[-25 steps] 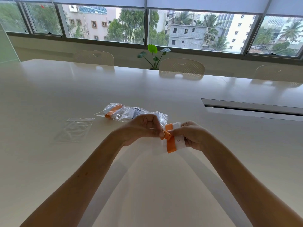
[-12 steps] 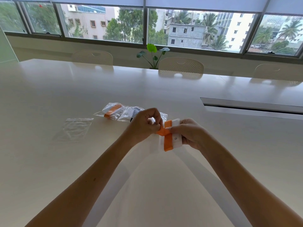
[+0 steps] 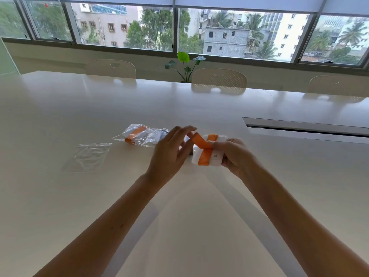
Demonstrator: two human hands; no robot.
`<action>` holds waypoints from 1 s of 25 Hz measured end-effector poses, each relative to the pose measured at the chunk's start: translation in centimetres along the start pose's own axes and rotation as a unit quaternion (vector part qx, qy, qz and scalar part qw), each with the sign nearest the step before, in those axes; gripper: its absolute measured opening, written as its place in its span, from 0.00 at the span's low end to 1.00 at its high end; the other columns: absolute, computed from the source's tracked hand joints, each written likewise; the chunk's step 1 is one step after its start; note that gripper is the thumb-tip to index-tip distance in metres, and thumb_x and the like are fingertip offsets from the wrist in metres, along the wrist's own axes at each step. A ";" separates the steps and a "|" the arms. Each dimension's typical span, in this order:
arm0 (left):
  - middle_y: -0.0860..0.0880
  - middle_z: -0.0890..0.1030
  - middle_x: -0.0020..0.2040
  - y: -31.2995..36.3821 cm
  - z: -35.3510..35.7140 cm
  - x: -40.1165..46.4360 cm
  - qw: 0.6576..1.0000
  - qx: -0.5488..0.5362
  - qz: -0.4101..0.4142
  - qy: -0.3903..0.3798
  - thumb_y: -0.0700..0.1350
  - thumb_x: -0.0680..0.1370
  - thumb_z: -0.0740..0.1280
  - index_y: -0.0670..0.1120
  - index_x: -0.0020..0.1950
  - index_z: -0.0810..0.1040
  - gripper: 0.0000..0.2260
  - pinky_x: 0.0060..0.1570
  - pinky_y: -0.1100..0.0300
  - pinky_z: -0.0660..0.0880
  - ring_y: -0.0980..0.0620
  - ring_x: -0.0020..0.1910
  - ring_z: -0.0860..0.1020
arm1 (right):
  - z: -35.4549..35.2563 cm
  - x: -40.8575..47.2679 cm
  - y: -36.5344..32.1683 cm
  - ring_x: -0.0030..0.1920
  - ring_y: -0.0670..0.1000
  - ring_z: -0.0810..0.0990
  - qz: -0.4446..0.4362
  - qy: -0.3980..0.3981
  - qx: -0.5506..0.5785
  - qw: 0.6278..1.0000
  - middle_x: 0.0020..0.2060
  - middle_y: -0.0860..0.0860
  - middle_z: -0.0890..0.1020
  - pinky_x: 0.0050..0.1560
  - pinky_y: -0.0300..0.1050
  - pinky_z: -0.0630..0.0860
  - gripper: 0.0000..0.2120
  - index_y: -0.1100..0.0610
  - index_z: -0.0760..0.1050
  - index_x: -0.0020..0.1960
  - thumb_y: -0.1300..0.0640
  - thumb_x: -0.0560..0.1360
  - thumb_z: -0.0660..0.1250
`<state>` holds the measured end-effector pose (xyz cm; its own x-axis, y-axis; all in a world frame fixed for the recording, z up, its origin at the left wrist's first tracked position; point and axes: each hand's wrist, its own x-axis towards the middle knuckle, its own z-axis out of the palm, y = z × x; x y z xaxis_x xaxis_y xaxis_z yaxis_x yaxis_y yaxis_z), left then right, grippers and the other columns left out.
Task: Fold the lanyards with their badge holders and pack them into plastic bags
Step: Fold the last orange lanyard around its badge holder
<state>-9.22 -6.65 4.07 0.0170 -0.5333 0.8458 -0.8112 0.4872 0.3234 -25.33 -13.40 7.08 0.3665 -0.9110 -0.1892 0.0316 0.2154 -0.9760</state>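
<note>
My right hand point(image 3: 232, 154) grips a white badge holder point(image 3: 216, 156) above the table, thumb pressing the orange lanyard point(image 3: 205, 154) wound over it. A loose stretch of the orange strap runs up and left from the holder to my left hand point(image 3: 171, 154), whose extended fingers pinch its end. An empty clear plastic bag point(image 3: 89, 156) lies flat on the table to the left. Behind my left hand lie packed bags point(image 3: 137, 134), one showing an orange lanyard inside.
The long pale table point(image 3: 60, 108) stretches to the windows. A recessed cable slot point(image 3: 305, 126) runs along the right side. Three chairs point(image 3: 218, 79) and a small green plant point(image 3: 184, 64) stand at the far edge.
My left hand has uncurled and drawn the strap end up and left, so a diagonal stretch now crosses the holder. The right hand keeps its hold on the badge holder.
</note>
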 end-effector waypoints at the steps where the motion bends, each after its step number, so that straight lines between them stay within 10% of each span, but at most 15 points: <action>1: 0.46 0.81 0.48 0.1 -0.1 0.2 0.999 -0.028 -0.014 -0.008 0.43 0.79 0.64 0.40 0.59 0.77 0.11 0.36 0.65 0.77 0.53 0.40 0.80 | -0.2 0.0 -0.1 0.29 0.48 0.83 -0.008 0.009 0.024 1.000 0.36 0.54 0.81 0.27 0.42 0.79 0.03 0.62 0.75 0.43 0.66 0.72 0.69; 6: 0.51 0.82 0.46 0.5 -0.3 0.8 0.987 -0.129 -0.085 -0.040 0.35 0.80 0.60 0.40 0.56 0.78 0.10 0.38 0.67 0.78 0.57 0.42 0.81 | -0.6 0.2 -0.4 0.33 0.48 0.84 -0.065 0.021 0.095 0.993 0.37 0.54 0.83 0.29 0.44 0.80 0.03 0.60 0.76 0.45 0.65 0.73 0.68; 10: 0.52 0.78 0.33 1.1 0.2 0.9 0.967 -0.080 -0.232 -0.073 0.52 0.80 0.61 0.43 0.42 0.78 0.15 0.32 0.59 0.75 0.53 0.33 0.79 | -0.5 0.0 -0.4 0.43 0.50 0.83 -0.134 0.030 0.090 0.986 0.44 0.52 0.82 0.37 0.46 0.82 0.08 0.57 0.75 0.51 0.64 0.73 0.68; 13: 0.49 0.82 0.34 1.8 0.5 0.6 0.920 -0.122 -0.329 -0.174 0.58 0.78 0.62 0.45 0.41 0.76 0.17 0.32 0.55 0.78 0.52 0.32 0.82 | -0.4 -0.2 -0.5 0.47 0.53 0.81 -0.169 0.042 0.095 0.980 0.46 0.53 0.81 0.46 0.52 0.81 0.12 0.60 0.73 0.57 0.64 0.73 0.67; 25: 0.49 0.85 0.47 3.2 0.7 0.4 0.739 -0.437 -0.476 -0.192 0.55 0.74 0.70 0.53 0.46 0.82 0.08 0.29 0.65 0.75 0.49 0.44 0.84 | -0.6 0.0 0.1 0.55 0.57 0.80 -0.179 0.080 0.105 0.975 0.53 0.56 0.79 0.54 0.57 0.78 0.15 0.60 0.71 0.62 0.62 0.75 0.66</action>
<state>-12.20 -5.79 5.11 0.0329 -0.9969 -0.0709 0.1509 -0.0652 0.9864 -25.92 -13.55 6.89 0.1480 -0.9807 0.1281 0.3257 -0.0739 -0.9426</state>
